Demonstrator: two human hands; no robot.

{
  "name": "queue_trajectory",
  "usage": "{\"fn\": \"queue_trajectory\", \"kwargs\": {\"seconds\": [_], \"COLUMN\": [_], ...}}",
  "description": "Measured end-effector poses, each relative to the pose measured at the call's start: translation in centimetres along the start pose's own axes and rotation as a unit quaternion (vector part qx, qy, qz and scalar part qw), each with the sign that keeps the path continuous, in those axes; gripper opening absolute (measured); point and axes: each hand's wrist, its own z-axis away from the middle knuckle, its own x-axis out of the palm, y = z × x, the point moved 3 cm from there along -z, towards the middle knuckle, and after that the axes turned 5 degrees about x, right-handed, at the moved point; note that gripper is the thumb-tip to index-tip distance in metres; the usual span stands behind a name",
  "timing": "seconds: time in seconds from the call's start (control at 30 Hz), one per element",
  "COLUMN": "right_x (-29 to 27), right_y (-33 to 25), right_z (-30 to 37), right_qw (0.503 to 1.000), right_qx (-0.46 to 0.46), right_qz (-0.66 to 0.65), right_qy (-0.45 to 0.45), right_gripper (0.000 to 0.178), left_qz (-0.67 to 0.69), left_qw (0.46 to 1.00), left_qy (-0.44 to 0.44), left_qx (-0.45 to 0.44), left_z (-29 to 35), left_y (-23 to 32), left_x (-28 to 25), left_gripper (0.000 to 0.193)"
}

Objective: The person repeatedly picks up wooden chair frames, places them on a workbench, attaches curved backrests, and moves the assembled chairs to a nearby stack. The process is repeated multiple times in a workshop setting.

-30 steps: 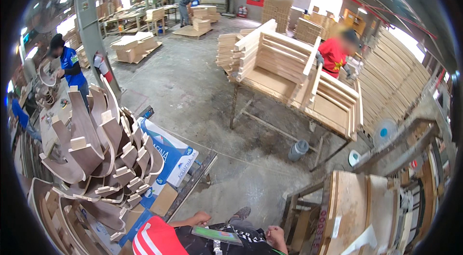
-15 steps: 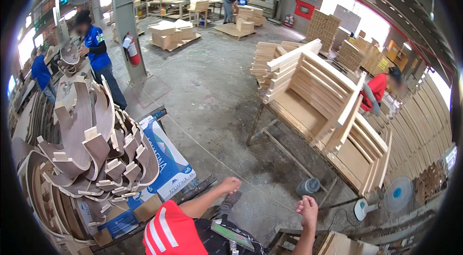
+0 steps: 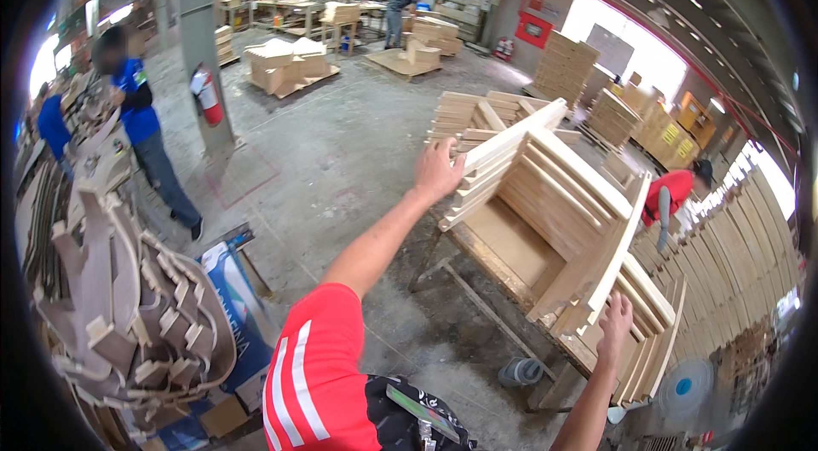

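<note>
A stack of pale wooden frames, with long rails and slatted sides, stands on a work table ahead of me. My left hand is at the left end of the top rail, fingers stretched out and apart. It looks to touch the rail's end, though a firm grip does not show. My right hand is raised by the near end of the frames, beside the second group of slatted frames. Its fingers are apart and hold nothing.
Curved dark wooden parts are piled at left beside a blue-and-white box. A grey bucket sits under the table, and a fan stands at right. Co-workers in blue and red stand nearby.
Both my arms have stretched forward from near my body to the wooden frames. My left hand has reached the rail's end. The view has shifted, bringing the table closer.
</note>
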Motion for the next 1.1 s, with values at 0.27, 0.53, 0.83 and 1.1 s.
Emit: {"fn": "queue_trajectory", "kwargs": {"seconds": [0.27, 0.53, 0.83, 1.1], "right_x": [5.9, 5.0, -0.5, -0.1], "right_y": [-0.1, -0.9, -0.3, 0.7], "right_z": [-5.0, -1.9, 8.6, 5.6], "right_qw": [0.997, 0.989, 0.972, 0.988], "right_qx": [0.025, 0.072, 0.185, 0.114], "right_qz": [0.057, 0.004, -0.043, 0.031], "right_qy": [-0.053, -0.13, -0.139, -0.095], "right_gripper": [0.05, 0.031, 0.046, 0.037], "left_qz": [-0.028, 0.019, 0.293, 0.251], "left_qw": [0.911, 0.913, 0.764, 0.792], "left_qy": [-0.398, -0.394, -0.503, -0.489], "left_qx": [-0.101, -0.105, -0.278, -0.266], "left_z": [-4.3, -1.6, 6.0, 3.5], "left_y": [-2.6, -3.7, -3.4, -2.3], "left_x": [10.6, 8.2, -1.4, 4.5], "left_gripper": [0.06, 0.051, 0.044, 0.021]}}
